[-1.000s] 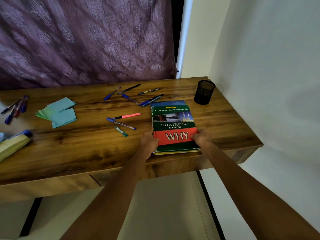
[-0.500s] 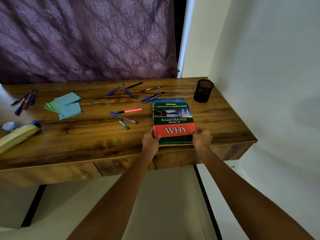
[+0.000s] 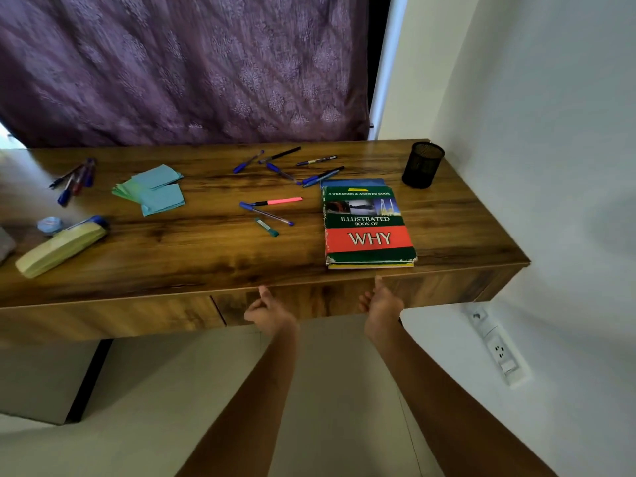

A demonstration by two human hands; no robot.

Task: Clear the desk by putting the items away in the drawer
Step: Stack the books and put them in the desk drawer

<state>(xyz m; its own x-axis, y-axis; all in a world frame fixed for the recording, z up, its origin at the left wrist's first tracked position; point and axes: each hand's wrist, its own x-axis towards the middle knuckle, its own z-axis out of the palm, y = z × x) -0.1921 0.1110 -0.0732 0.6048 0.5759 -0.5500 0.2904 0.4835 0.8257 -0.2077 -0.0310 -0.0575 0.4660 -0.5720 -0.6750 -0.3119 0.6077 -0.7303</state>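
Both hands sit at the drawer front [image 3: 309,301] under the desk [image 3: 192,256] edge: the left hand [image 3: 270,313] is loosely curled with the thumb up against the panel, the right hand [image 3: 380,302] has its thumb raised to the desk lip and its fingers tucked down toward the lower edge of the panel — whether they are hooked beneath it cannot be told, and neither hand holds anything. The drawer looks shut, so opening it is likely the step in hand, and with no handle visible the bottom edge is probably where to pull. Just above the right hand, lying flat at the desk's near edge, is the book stack [image 3: 368,228] — a hardcover on top, thinner books under it. It should be stiff and fairly heavy, its glossy cover a little slippery; gripping both long sides, or sliding it off the edge onto a palm, would keep the stack together. Above and beyond the left hand lie loose pens [image 3: 272,215], light and apt to roll, best gathered in a bunch. Further to the left are sticky notes [image 3: 151,192], thin and floppy, and a soft pencil pouch [image 3: 58,247]. A mesh pen cup [image 3: 423,165] stands beyond the right hand, light and rigid.
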